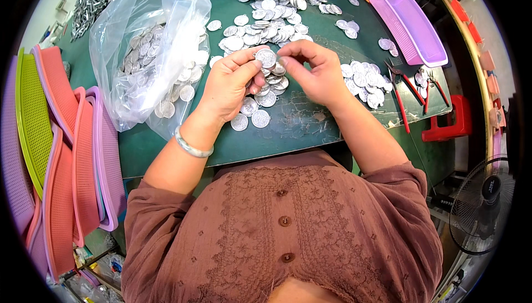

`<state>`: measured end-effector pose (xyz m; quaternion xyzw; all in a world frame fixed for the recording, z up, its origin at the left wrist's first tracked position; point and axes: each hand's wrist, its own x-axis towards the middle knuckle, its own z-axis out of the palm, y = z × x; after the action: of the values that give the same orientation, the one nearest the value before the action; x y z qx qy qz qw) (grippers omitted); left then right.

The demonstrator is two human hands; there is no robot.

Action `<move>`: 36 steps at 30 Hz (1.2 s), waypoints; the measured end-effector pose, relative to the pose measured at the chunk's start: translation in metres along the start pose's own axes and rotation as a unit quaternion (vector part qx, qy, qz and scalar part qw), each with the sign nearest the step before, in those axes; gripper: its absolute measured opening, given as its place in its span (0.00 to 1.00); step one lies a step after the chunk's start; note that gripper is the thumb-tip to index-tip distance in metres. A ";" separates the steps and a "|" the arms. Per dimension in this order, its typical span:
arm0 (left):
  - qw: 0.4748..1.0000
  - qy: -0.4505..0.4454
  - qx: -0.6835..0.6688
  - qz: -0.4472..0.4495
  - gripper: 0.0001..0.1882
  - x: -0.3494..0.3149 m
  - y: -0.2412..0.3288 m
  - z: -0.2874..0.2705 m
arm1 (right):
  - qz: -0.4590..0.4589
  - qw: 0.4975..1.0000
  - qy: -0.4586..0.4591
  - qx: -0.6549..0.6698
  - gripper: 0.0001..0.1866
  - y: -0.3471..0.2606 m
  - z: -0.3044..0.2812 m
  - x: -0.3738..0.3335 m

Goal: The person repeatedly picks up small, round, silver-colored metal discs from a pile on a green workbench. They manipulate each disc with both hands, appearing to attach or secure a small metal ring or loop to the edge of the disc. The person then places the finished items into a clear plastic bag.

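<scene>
Two hands meet over the green table (310,125), and we see both busy with silver coin-shaped pendants. Our left hand (230,84) is clenched around a small stack of them, and its thumb and forefinger pinch one round pendant (266,58) upright at the top of the stack. Our right hand (313,73) curls in from the other side, its fingertips just beside that pendant and touching the stack; we cannot tell whether it grips a piece of its own. A silver bangle (190,146) sits on the left wrist.

Under the hands a few loose pendants (252,115) lie flat on the table. A large heap of pendants (277,3) spreads across the far side, and a smaller pile (364,80) lies just right of the right hand. Red-handled pliers (400,89) rest near that pile. A clear plastic bag (149,48), partly filled with the same pendants, slumps to the left of the left hand. A lilac plastic basket (407,23) stands at the far right, and a stack of pink, lilac and green baskets (61,153) leans at the left edge.
</scene>
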<state>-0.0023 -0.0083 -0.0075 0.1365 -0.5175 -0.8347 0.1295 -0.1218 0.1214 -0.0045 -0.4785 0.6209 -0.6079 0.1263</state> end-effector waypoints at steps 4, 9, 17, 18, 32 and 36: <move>0.999 0.035 -0.027 -0.027 0.11 0.000 0.005 0.002 | 0.059 0.997 0.024 -0.044 0.06 0.009 -0.004 0.003; 0.988 0.079 -0.117 -0.064 0.06 0.002 0.010 -0.008 | -0.076 0.951 -0.076 -0.291 0.09 0.017 -0.008 0.003; 0.995 0.072 -0.059 -0.040 0.03 0.002 0.006 -0.008 | -0.084 0.934 -0.139 -0.319 0.09 0.014 -0.012 0.004; 0.995 0.063 -0.059 -0.040 0.03 0.002 0.005 -0.008 | -0.083 0.936 -0.145 -0.310 0.09 0.015 -0.012 0.006; 0.991 0.056 0.105 -0.066 0.05 0.000 0.007 0.000 | -0.117 0.970 -0.116 -0.181 0.18 -0.003 -0.005 0.006; 0.990 0.043 0.114 -0.074 0.04 0.000 0.007 -0.004 | -0.137 0.969 -0.117 -0.171 0.21 -0.005 -0.005 0.005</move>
<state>-0.0004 -0.0143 -0.0032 0.2242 -0.5914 -0.7712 0.0727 -0.1256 0.1213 0.0033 -0.6412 0.6250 -0.4443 0.0294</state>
